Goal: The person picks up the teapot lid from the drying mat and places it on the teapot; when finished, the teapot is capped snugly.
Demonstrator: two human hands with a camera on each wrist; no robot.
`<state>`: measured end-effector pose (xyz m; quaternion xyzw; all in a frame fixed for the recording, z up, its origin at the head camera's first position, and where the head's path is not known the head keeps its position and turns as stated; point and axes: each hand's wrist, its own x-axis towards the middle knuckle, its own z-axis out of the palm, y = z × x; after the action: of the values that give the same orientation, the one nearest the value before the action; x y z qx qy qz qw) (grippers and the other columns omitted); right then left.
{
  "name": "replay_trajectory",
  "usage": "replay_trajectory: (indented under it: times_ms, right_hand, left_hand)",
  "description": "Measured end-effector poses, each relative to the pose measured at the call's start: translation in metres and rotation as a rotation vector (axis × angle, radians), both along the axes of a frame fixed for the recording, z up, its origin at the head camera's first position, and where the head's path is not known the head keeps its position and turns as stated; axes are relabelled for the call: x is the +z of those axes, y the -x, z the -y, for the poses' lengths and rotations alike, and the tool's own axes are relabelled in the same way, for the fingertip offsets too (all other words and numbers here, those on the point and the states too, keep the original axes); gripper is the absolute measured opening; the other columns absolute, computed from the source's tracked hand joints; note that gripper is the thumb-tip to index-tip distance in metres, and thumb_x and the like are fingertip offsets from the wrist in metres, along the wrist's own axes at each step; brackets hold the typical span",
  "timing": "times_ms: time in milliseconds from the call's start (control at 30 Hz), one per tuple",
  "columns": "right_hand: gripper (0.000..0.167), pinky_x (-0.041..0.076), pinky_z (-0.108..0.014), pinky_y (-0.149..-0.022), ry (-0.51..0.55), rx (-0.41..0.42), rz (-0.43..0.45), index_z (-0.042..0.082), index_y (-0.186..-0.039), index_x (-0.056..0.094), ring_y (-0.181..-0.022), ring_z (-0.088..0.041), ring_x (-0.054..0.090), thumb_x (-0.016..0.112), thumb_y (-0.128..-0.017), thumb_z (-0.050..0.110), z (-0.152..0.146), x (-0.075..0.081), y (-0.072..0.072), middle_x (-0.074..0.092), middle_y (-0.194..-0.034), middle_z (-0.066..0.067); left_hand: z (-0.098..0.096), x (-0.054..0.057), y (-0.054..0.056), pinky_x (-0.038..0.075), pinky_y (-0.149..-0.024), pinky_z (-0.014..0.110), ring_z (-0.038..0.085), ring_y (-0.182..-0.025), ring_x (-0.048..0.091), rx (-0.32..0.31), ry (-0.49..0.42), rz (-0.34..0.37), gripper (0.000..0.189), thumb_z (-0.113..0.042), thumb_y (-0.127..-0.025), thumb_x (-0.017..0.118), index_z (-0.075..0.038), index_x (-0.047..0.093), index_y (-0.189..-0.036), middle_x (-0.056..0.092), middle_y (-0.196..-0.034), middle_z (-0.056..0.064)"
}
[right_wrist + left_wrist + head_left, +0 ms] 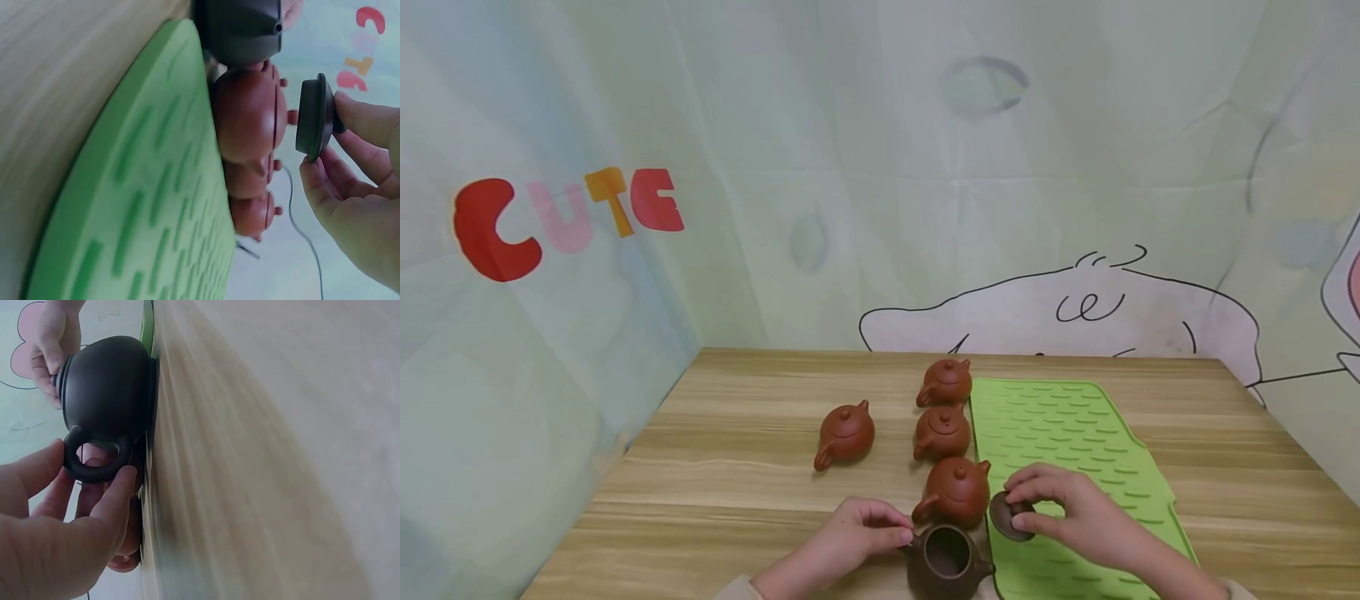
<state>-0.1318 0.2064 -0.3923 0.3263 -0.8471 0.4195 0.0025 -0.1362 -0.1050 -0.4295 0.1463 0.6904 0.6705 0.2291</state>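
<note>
A dark brown teapot [936, 583] stands uncovered near the front of the table, its round mouth showing. My left hand [868, 533] pinches its loop handle [94, 473] between thumb and fingers. To the right, my right hand [1071, 508] holds the teapot's dark lid [1006, 518] by the knob, raised over the left edge of the green mat. In the right wrist view the lid [311, 119] hangs clear of the pots, a fingertip touching its rim. Just behind the dark teapot sits a reddish-brown teapot [958, 493] with its lid on.
Two more reddish-brown teapots [942, 433] [947, 383] continue the row backward along the green mat's [1060, 433] left edge. Another lidded reddish-brown teapot [847, 435] stands apart to the left on the wooden table [737, 450]. A printed cloth [820, 167] hangs behind.
</note>
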Motion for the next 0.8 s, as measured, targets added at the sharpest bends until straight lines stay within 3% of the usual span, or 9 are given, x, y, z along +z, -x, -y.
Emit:
replay_trajectory:
  times_ms: [533, 800]
  right_hand:
    - [0.021, 0.051, -0.026, -0.085, 0.036, 0.117, 0.047, 0.014, -0.102, 0.072, -0.105, -0.009, 0.058, 0.067, -0.090, 0.030, 0.041, 0.006, 0.000, 0.065, -0.113, -0.004]
    - [0.016, 0.051, -0.028, -0.081, 0.045, 0.191, -0.003, 0.012, -0.101, 0.072, -0.102, -0.010, 0.059, 0.068, -0.090, 0.023, 0.056, 0.003, 0.001, 0.065, -0.110, -0.004]
  left_hand:
    - [0.001, 0.000, 0.000, 0.053, -0.077, 0.024, 0.007, -0.081, 0.062, -0.005, 0.017, -0.002, 0.026, -0.006, -0.089, 0.067, 0.016, 0.064, -0.102, 0.069, -0.087, -0.001]
    - [0.000, 0.001, 0.000, 0.054, -0.078, 0.025, 0.006, -0.081, 0.062, -0.001, 0.026, 0.001, 0.025, -0.006, -0.089, 0.066, 0.015, 0.065, -0.102, 0.068, -0.088, -0.001]
